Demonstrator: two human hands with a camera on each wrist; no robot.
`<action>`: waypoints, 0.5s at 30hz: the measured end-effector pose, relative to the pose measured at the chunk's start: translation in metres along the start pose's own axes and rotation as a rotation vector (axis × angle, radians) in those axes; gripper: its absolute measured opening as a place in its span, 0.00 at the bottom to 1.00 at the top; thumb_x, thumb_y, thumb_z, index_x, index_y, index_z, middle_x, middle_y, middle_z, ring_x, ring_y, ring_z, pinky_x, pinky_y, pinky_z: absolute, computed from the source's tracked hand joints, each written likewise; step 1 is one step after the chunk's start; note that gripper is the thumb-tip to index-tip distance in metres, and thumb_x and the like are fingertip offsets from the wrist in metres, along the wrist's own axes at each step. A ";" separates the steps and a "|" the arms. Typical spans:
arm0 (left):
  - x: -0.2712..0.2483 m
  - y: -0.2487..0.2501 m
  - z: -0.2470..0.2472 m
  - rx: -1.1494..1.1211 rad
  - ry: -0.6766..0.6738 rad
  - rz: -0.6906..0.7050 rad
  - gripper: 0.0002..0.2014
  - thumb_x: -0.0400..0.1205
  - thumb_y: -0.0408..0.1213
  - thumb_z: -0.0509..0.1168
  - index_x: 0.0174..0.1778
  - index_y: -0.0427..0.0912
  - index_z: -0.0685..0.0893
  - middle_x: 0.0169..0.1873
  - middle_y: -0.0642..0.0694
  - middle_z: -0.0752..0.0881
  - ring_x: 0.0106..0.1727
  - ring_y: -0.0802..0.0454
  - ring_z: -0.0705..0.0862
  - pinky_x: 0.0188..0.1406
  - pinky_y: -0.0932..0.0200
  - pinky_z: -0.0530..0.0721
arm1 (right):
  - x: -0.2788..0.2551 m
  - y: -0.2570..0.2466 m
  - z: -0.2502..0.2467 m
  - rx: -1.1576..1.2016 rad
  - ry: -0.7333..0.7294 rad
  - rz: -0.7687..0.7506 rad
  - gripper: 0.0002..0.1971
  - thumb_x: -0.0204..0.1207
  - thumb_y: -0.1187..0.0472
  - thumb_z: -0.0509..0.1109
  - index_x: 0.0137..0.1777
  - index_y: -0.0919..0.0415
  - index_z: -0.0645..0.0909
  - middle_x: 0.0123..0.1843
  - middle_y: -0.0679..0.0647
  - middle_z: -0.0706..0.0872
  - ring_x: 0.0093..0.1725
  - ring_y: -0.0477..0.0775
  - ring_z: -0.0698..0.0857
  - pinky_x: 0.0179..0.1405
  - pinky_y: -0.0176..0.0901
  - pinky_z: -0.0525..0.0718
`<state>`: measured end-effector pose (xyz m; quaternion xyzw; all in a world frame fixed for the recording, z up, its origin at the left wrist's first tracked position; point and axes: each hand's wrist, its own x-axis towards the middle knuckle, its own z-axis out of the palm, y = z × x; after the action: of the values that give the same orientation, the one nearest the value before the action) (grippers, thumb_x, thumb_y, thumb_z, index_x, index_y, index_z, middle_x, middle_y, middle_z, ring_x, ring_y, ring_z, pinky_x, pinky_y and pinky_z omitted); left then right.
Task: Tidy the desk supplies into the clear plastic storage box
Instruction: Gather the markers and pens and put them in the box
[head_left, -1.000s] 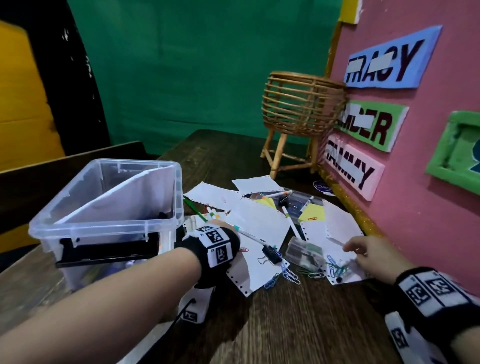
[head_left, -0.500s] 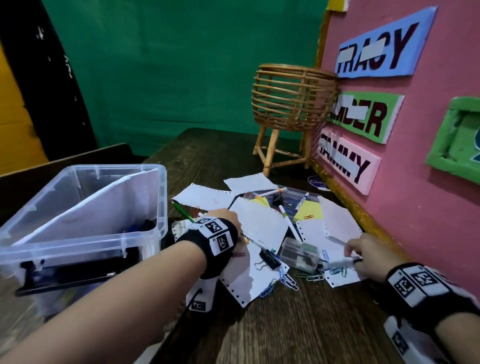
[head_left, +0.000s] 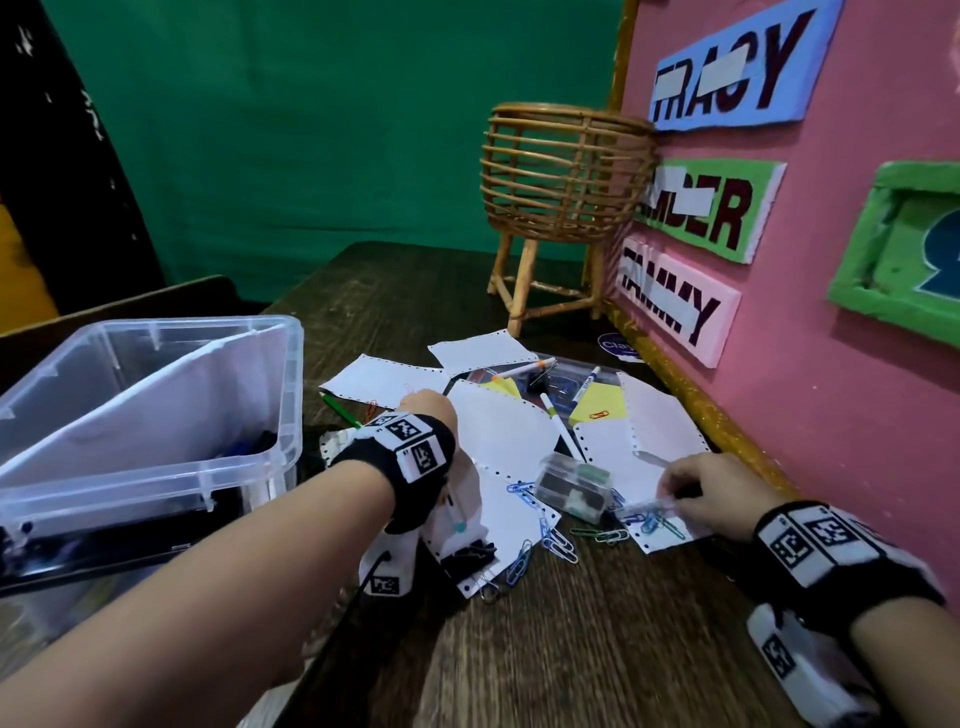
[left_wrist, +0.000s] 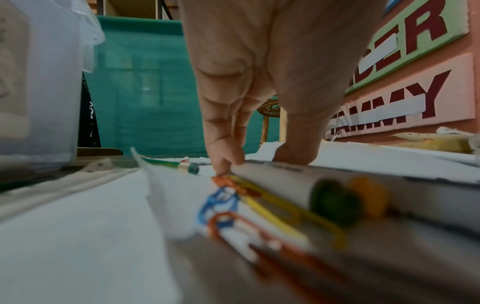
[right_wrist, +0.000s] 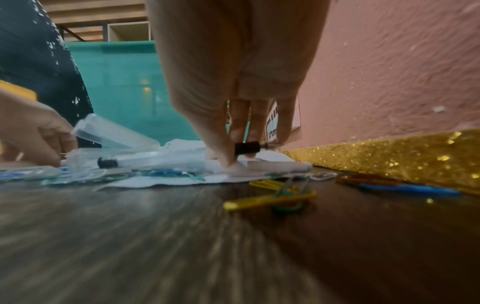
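Left hand (left_wrist: 259, 86) is pinching a white pen (left_wrist: 280, 176) on the papers (head_left: 511, 441); right hand (head_left: 719, 496) is pinching a clear pen (right_wrist: 161, 160).

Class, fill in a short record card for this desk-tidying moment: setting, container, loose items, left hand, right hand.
setting: dark wooden desk beside a pink wall
container: clear plastic storage box, lid off, at the left
loose items: white paper sheets, paper clips, small clear case
left hand: fingertips pressing down among pens and clips
right hand: pinching a clear pen on the paper
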<state>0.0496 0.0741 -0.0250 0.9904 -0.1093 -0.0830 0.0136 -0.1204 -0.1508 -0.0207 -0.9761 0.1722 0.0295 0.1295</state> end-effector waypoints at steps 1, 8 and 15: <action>0.002 -0.001 0.000 -0.004 0.009 0.002 0.16 0.82 0.36 0.64 0.63 0.31 0.80 0.62 0.37 0.83 0.64 0.42 0.83 0.61 0.55 0.80 | 0.001 0.001 0.000 0.003 0.023 0.004 0.11 0.71 0.72 0.68 0.35 0.54 0.82 0.43 0.51 0.86 0.44 0.49 0.84 0.31 0.26 0.74; 0.005 -0.004 0.003 -0.010 -0.017 -0.049 0.21 0.80 0.39 0.66 0.67 0.34 0.78 0.60 0.41 0.85 0.62 0.43 0.84 0.60 0.55 0.81 | -0.001 0.003 -0.002 -0.049 0.200 0.098 0.11 0.65 0.71 0.76 0.31 0.52 0.87 0.52 0.48 0.73 0.57 0.48 0.68 0.56 0.40 0.70; 0.048 -0.004 0.029 0.135 -0.178 0.021 0.22 0.74 0.41 0.64 0.61 0.33 0.82 0.46 0.38 0.87 0.54 0.39 0.86 0.58 0.47 0.84 | -0.003 0.005 -0.005 -0.055 0.073 0.283 0.04 0.70 0.68 0.73 0.39 0.61 0.89 0.41 0.55 0.87 0.38 0.49 0.81 0.33 0.35 0.75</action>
<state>0.0916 0.0677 -0.0617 0.9766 -0.1259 -0.1628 -0.0622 -0.1248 -0.1554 -0.0168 -0.9456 0.3118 0.0168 0.0910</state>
